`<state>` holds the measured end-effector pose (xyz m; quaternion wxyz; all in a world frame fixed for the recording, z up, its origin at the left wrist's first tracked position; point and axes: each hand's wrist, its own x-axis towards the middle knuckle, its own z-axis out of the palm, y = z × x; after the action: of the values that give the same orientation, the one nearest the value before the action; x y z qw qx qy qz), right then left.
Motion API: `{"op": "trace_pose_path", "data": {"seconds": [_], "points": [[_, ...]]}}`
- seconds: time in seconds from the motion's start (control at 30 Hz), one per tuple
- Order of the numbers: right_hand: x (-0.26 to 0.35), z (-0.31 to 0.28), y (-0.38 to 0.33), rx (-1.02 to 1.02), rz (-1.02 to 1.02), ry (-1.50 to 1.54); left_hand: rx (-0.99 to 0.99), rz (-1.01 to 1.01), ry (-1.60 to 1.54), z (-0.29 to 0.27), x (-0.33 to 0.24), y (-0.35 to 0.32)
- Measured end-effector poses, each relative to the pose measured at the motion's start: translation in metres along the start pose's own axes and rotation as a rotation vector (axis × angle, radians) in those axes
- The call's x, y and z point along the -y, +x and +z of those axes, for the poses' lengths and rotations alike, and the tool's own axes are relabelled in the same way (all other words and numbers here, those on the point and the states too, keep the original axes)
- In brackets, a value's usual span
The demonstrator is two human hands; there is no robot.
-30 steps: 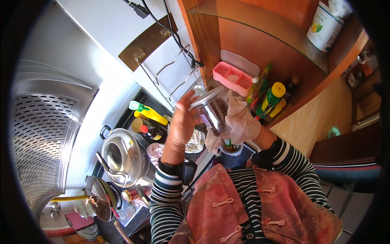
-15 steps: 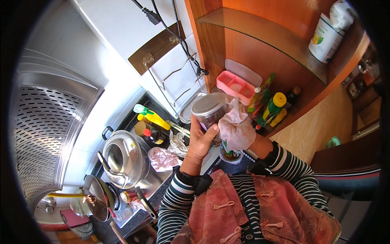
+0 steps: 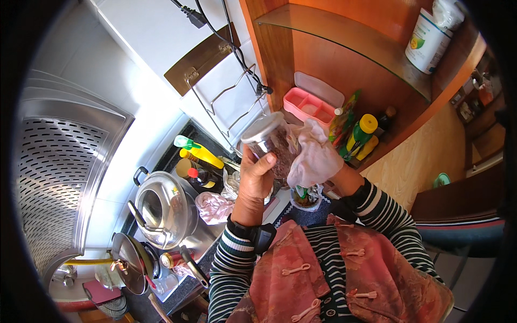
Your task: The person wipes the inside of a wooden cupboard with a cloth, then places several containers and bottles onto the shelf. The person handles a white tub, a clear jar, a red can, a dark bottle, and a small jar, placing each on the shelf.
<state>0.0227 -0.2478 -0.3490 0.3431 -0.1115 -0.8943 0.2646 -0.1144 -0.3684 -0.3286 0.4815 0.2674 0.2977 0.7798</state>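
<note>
A clear jar [image 3: 281,149] with dark reddish-brown contents and a silvery lid [image 3: 263,128] is held up over the counter, its top tilted to the left. My left hand [image 3: 255,176] is closed around its left side, the thumb pressed on the wall. A pale pink cloth [image 3: 312,153] lies against the jar's right side. My right hand [image 3: 344,178] holds this cloth, which covers the fingers. Below the jar stands a small bowl [image 3: 307,200] with greenish contents and a plastic liner.
A steel pot [image 3: 161,207] and a dark pan [image 3: 129,264] stand at left. Bottles [image 3: 202,177] and a crumpled pink cloth [image 3: 214,207] lie nearer. Behind are a wire rack [image 3: 229,102], a pink divided box [image 3: 309,106] and a yellow-capped bottle [image 3: 360,134] in a wooden cabinet [image 3: 323,59].
The jar has tipped further left, so more of its side shows. My left hand has moved slightly left with it; the cloth in my right hand has shifted along the jar's side.
</note>
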Motion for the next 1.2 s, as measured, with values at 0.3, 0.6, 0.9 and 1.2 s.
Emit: {"op": "trace_pose_path", "data": {"seconds": [0.3,0.6,0.9,1.2], "points": [[0.051,-0.004,0.013,0.082,-0.143,-0.532,-0.206,0.122,0.149,0.019,0.009,-0.005],[0.043,-0.025,0.011,0.147,-0.134,-0.308,-0.113,0.061,-0.042,0.006,0.002,-0.006],[0.05,-0.019,0.009,0.421,0.023,-0.573,0.078,-0.098,-0.181,-0.01,-0.003,-0.002],[0.064,-0.025,0.021,-0.045,0.046,0.138,-0.087,0.047,0.077,0.002,0.007,-0.006]]}}
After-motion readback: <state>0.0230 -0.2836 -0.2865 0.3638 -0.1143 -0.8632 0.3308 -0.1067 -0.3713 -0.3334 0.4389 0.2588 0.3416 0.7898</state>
